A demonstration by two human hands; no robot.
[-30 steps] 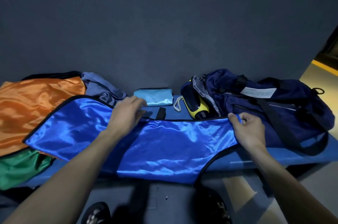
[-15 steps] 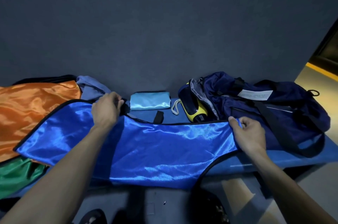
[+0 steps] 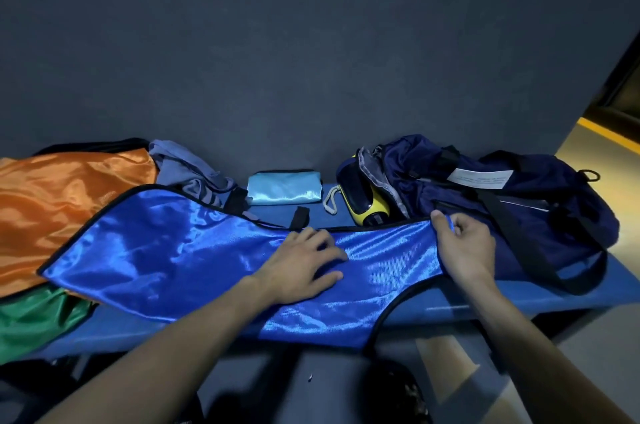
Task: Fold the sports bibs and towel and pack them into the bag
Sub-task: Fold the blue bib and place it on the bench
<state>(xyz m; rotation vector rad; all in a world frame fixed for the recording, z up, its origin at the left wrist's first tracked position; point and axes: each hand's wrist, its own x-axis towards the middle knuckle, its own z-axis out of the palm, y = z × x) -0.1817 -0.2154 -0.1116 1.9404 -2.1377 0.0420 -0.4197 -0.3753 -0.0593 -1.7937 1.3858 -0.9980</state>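
A shiny blue bib with black trim lies spread across the blue bench. My left hand rests flat on its middle with fingers spread. My right hand pinches the bib's right end beside the navy bag, which lies unzipped at the right. An orange bib and a green bib lie at the left, partly under the blue one. A grey towel is bunched behind them. A folded light-blue bib sits against the wall.
A yellow and black device with a white cord lies at the bag's mouth. A dark wall rises directly behind the bench. The floor below the bench edge holds dark shapes near my feet.
My left hand left the bib's far left edge and moved right, onto the middle of the blue bib. The right hand kept its pinch on the right end.
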